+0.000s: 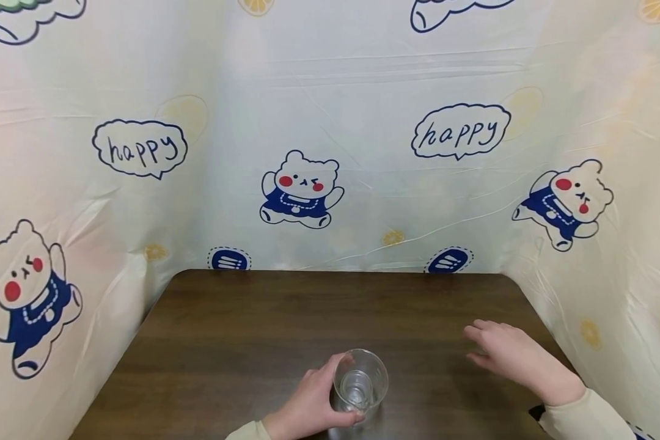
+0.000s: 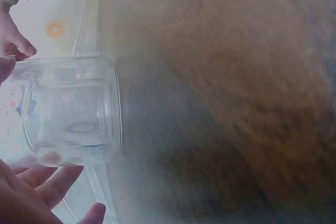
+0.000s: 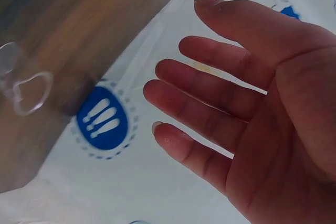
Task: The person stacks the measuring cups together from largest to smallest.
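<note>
My left hand (image 1: 310,397) grips a clear glass (image 1: 378,391) near the front middle of the table, thumb on the near side and fingers on the far side. A narrower round clear shape shows inside the glass; whether it is a second, smaller glass or an inner wall, I cannot tell. In the left wrist view the glass (image 2: 68,111) is upright relative to the table, with its base at or just above the top. Off to the right, my right hand (image 1: 508,354) hovers over the table, holding nothing. Its fingers (image 3: 205,90) are relaxed and slightly bent in the right wrist view.
The brown wooden table (image 1: 308,311) has rounded far corners. A pale curtain (image 1: 363,79) printed with bears, lemon slices and "happy" bubbles surrounds it at the back and both sides. Along the right edge, the curtain hangs close to the right forearm.
</note>
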Demonstrator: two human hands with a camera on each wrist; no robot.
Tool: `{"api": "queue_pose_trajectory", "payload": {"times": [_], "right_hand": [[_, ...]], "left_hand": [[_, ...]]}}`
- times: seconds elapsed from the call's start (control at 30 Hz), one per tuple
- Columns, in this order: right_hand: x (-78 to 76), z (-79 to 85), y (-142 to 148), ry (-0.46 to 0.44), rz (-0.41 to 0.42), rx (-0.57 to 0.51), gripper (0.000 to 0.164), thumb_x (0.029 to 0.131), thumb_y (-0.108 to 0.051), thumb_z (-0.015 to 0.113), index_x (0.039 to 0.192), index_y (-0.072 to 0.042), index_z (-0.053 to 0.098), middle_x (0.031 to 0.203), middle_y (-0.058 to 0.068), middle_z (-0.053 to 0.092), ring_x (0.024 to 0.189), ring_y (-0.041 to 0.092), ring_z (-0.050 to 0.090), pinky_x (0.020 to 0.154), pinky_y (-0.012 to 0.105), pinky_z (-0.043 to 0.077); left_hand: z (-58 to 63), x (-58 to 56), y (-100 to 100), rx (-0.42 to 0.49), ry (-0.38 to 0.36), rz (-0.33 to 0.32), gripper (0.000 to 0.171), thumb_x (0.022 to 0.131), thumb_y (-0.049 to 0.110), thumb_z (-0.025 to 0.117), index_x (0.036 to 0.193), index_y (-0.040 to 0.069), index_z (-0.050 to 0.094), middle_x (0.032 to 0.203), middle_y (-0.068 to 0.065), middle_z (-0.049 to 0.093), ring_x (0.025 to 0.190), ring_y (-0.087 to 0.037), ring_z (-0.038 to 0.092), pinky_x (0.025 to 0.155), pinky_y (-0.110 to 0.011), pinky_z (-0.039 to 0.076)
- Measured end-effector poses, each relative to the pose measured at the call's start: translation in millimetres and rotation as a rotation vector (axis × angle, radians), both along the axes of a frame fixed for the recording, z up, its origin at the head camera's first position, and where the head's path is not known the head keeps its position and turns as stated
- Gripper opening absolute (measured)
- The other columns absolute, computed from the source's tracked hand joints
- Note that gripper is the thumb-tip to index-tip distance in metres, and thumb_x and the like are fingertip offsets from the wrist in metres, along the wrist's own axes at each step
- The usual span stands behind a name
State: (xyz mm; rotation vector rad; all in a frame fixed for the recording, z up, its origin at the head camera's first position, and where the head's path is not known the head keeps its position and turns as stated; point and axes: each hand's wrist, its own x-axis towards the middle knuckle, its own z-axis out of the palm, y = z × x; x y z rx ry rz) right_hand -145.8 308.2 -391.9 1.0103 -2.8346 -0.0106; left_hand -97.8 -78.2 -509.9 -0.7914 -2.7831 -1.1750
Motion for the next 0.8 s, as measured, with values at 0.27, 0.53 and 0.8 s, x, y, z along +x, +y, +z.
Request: {"api": "queue_pose_trajectory", "payload": {"times": [0.27, 0.53, 0.8], "right_hand": [[-5.2, -13.0, 25, -0.045, -0.086, -0.021, 0.031, 0.075, -0.016, 0.091, 0.094, -0.015, 0.066, 0.080, -0.009, 0.052, 0.061, 0.007, 0.052, 0.055, 0.031, 0.047], [-6.2, -23.4, 34, -0.064, -0.116, -0.045, 0.037, 0.073, -0.012, 0.092, 0.099, -0.012, 0.065, 0.083, -0.007, 0.051, 0.060, 0.007, 0.050, 0.053, 0.031, 0.045], [-9.3, -38.7, 47, -0.045, -0.140, -0.082, 0.046, 0.072, -0.009, 0.092, 0.112, -0.008, 0.070, 0.092, 0.000, 0.058, 0.065, 0.011, 0.058, 0.054, 0.033, 0.048]], "left_hand": [[-0.5, 0.9, 0, -0.001, -0.016, 0.004, 0.087, 0.076, 0.065, 0.084, 0.144, 0.024, 0.048, 0.136, 0.013, 0.063, 0.106, -0.012, 0.062, 0.092, -0.043, 0.048], [0.7, 2.7, -2, 0.010, -0.008, 0.005, 0.086, 0.076, 0.063, 0.085, 0.144, 0.024, 0.049, 0.135, 0.012, 0.064, 0.104, -0.012, 0.063, 0.092, -0.045, 0.048], [1.9, 1.9, -1, 0.008, -0.011, 0.005, 0.086, 0.077, 0.065, 0.083, 0.145, 0.025, 0.049, 0.136, 0.014, 0.063, 0.105, -0.014, 0.062, 0.092, -0.045, 0.048]]}}
